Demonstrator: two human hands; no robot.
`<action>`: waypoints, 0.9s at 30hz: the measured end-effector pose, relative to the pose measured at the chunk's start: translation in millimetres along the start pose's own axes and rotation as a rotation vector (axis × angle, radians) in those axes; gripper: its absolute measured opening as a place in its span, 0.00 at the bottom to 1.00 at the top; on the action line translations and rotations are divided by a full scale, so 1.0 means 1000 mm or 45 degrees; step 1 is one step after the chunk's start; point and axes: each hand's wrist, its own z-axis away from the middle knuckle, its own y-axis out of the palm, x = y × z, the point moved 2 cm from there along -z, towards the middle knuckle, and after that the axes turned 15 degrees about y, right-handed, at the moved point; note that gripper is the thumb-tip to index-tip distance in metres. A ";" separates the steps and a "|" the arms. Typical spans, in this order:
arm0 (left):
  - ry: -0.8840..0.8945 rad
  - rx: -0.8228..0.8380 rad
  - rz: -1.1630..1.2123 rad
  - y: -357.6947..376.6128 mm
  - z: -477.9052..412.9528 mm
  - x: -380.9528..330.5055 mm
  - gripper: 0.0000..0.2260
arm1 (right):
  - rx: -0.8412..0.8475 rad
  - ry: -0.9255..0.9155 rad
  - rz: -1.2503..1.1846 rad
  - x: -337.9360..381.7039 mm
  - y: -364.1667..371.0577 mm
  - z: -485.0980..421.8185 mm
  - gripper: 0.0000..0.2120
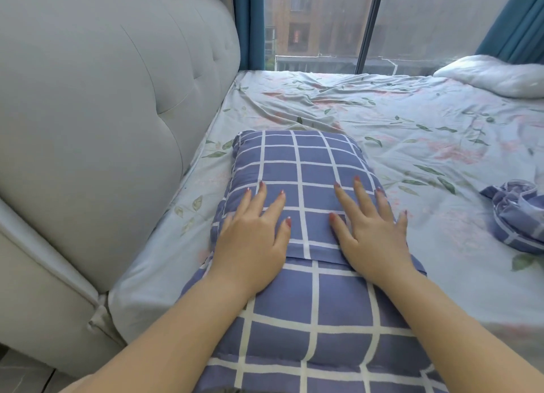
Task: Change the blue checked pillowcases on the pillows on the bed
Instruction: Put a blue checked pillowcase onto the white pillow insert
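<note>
Blue checked pillowcase (pixel 309 319), 6 o'clock, on bed (pixel 382 122) | left grip (pixel 253 245), right grip (pixel 374 233) released, flat across hem (pixel 312 253) | possible risk: fabric bunching under sliding palms, flap untucked; crumpled case (pixel 518 216), 3 o'clock, overlooked

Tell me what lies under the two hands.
Both the left hand and right hand rest flat on the blue checked pillowcase, near its hemmed edge. The pillow inside and the floral sheet below are covered there.
</note>
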 end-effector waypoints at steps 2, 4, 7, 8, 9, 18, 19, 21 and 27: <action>-0.048 0.123 0.110 0.011 -0.012 0.003 0.23 | 0.076 -0.010 0.092 0.001 0.011 -0.006 0.26; -0.114 0.301 0.085 0.025 -0.018 0.010 0.24 | 0.147 0.006 0.100 -0.002 0.022 -0.006 0.26; -0.133 0.451 0.049 0.036 -0.017 0.017 0.25 | 0.226 0.032 0.066 -0.009 0.031 0.002 0.25; -0.121 0.480 0.037 0.037 -0.015 0.018 0.25 | 0.254 0.050 0.058 -0.013 0.032 0.004 0.26; -0.110 0.501 0.024 0.038 -0.012 0.019 0.25 | 0.279 0.070 0.050 -0.017 0.033 0.007 0.26; -0.276 0.480 -0.048 0.023 0.016 0.020 0.28 | 0.355 0.207 0.056 -0.037 0.015 0.039 0.31; -0.307 0.427 -0.064 0.020 0.016 0.018 0.28 | 0.295 0.207 0.046 -0.035 0.011 0.036 0.30; -0.284 0.322 -0.130 0.015 0.012 0.012 0.28 | 0.135 0.136 0.043 -0.024 0.004 0.028 0.30; -0.282 0.390 -0.060 0.036 -0.006 0.015 0.28 | 0.156 -0.054 0.091 0.003 0.030 0.008 0.27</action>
